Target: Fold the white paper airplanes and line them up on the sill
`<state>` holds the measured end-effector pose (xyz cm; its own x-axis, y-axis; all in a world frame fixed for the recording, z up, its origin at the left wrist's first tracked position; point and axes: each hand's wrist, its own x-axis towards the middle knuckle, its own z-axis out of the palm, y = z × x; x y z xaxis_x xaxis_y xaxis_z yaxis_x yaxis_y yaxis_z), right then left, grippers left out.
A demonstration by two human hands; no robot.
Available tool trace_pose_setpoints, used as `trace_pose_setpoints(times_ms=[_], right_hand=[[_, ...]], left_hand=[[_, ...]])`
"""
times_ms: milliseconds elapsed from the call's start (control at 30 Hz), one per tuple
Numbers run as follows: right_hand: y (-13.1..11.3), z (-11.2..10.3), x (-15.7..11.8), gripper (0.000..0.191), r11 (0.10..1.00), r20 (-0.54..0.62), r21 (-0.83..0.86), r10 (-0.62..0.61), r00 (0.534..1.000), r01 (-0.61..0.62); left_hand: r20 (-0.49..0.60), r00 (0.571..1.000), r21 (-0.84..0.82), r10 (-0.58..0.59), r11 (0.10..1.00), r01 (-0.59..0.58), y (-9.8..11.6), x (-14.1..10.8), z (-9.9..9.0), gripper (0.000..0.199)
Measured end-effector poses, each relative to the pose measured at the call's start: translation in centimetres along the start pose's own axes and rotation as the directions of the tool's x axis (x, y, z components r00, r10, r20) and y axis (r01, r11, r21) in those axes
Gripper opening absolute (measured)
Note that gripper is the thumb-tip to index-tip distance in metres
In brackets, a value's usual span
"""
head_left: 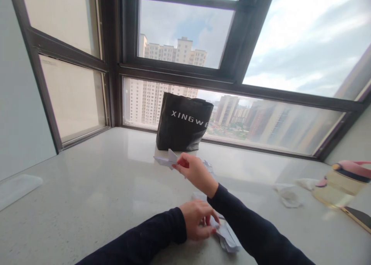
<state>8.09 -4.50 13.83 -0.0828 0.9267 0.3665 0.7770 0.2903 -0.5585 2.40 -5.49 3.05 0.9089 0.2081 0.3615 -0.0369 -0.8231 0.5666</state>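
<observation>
My right hand (pixel 197 172) reaches across my left arm and pinches a white folded paper piece (pixel 165 161) with pointed, wing-like corners. The piece is held above the counter, in front of a black bag (pixel 184 122). Lower down, my left hand (pixel 199 220) has its fingers curled and its tips closed on the edge of folded white papers (pixel 227 236), which lie in a loose heap beneath my right forearm. More white paper (pixel 208 166) shows behind my right wrist, partly hidden by it.
The pale speckled counter (pixel 101 195) runs up to dark window frames. On the right are a pink-lidded bottle (pixel 343 184), a phone (pixel 359 216) and a crumpled translucent wrapper (pixel 288 195). A flat whitish object (pixel 20 187) lies at the left edge.
</observation>
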Motion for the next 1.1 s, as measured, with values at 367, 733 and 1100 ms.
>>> trace_pose_setpoints(times_ms=[367, 733, 1100], right_hand=[[8.1, -4.5, -15.2, 0.044, 0.726, 0.164, 0.326, 0.587, 0.793, -0.605], [10.0, -2.8, -17.6, 0.045, 0.736, 0.270, 0.182, 0.600, 0.753, -0.652], [10.1, -3.3, -17.3, 0.030, 0.761, 0.019, -0.344, 0.591, 0.806, -0.550]], left_hand=[[0.005, 0.999, 0.123, -0.043, 0.991, 0.042, -0.4, 0.4, 0.1, 0.042], [-0.017, 0.994, 0.056, -0.107, 0.993, 0.107, -0.5, 0.1, 0.1, 0.034], [-0.176, 0.975, -0.102, -0.136, 0.988, 0.119, -0.3, 0.0, -0.4, 0.045]])
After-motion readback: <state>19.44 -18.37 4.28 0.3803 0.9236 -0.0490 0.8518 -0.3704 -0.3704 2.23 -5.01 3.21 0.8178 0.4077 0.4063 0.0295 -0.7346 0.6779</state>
